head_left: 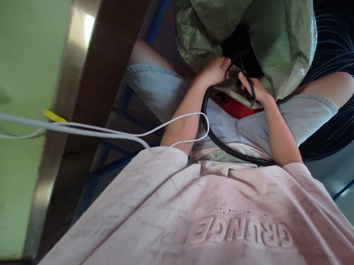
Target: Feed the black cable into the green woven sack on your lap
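Note:
My left hand is closed around a black corrugated tube, which curves down from it across my lap toward my right arm. A pair of black-handled scissors is in my right hand, with fingers through the handle loops. Their blades point up toward the tube's end by my left hand; against the dark I cannot tell whether they touch it. Both hands are at the mouth of a large greenish woven sack between my knees. Its inside is dark, and the contents are hard to make out.
Large coils of black tubing lie beyond my right knee. A green tabletop with a metal edge runs along the left. White cables stretch from it to my left arm. Something red shows beneath the sack's rim.

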